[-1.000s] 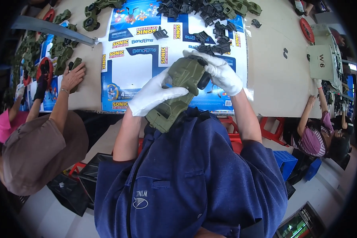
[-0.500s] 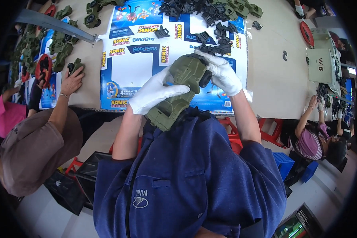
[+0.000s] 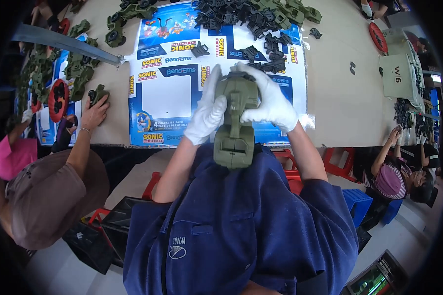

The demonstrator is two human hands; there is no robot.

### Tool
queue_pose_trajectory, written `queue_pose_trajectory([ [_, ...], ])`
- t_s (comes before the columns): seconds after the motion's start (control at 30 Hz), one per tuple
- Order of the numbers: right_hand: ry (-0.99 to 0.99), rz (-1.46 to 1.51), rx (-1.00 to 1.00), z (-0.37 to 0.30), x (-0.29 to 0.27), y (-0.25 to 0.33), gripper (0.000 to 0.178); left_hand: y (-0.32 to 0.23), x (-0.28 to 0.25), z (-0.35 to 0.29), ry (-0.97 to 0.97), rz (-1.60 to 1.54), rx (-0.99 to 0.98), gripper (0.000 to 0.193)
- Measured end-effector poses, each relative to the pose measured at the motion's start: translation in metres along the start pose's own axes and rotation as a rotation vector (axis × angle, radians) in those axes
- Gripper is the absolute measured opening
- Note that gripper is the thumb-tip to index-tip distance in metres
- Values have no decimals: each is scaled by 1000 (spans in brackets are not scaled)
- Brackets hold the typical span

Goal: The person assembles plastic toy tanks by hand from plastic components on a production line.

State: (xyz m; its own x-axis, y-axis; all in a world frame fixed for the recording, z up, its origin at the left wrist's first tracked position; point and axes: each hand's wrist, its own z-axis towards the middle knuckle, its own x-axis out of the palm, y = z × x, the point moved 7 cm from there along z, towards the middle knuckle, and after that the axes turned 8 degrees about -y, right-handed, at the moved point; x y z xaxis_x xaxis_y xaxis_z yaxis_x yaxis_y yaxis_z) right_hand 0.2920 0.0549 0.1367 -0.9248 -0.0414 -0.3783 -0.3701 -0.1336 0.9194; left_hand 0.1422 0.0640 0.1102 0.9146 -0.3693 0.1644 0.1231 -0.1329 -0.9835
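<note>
An olive-green toy truck [image 3: 235, 118] is held between my two white-gloved hands, over the table's near edge and in front of my chest. Its underside or top, with a long central ridge, faces up; which one I cannot tell. My left hand [image 3: 207, 112] grips its left side, thumb bent against the body. On the right side my right hand [image 3: 274, 101] wraps around it, thumb lying across the narrow middle and fingers at the far end. Beyond my hands lie several small black plastic parts [image 3: 268, 54], with one loose black part [image 3: 200, 49] nearer the middle.
A printed blue-and-white sheet [image 3: 165, 98] covers the table [image 3: 330, 108] before me. Green toy trucks [image 3: 300, 12] lie at the back. A metal bar [image 3: 69, 42] crosses at left, near a co-worker's hand [image 3: 94, 114] on a green part. A beige bin [image 3: 401, 73] stands at right.
The toy truck has turned from a slant to nearly straight toward me, its wheel no longer showing. My left hand has moved from across its middle to its left side.
</note>
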Motion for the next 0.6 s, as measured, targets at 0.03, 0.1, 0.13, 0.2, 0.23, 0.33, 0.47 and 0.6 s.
queue_pose_trajectory([
  [0.03, 15, 21, -34, -2, 7, 5, 108, -3, 0, 5, -65, -131, 108, 89],
  [0.1, -54, 61, -38, -9, 12, 3, 104, -2, -2, 8, -87, -71, 208, 72],
  [0.13, -99, 51, -45, -12, 13, 6, 102, -1, -2, 5, -121, -13, 207, 63],
  [0.2, -282, 72, -130, -23, 16, 15, 85, -12, 1, -1, -203, 25, 261, 38],
  [0.23, -289, 71, -124, -26, 21, 14, 85, -15, 1, -1, -194, 25, 256, 38],
  [0.33, -500, 47, -200, -34, 16, 23, 64, -22, 2, 2, -154, 82, 305, 25],
  [0.47, -488, 43, -92, -38, 23, 19, 59, -11, -3, -2, -166, 84, 230, 23],
  [0.6, -487, 278, 535, -50, 26, -72, 46, 84, -9, 22, -98, 420, -156, 43],
])
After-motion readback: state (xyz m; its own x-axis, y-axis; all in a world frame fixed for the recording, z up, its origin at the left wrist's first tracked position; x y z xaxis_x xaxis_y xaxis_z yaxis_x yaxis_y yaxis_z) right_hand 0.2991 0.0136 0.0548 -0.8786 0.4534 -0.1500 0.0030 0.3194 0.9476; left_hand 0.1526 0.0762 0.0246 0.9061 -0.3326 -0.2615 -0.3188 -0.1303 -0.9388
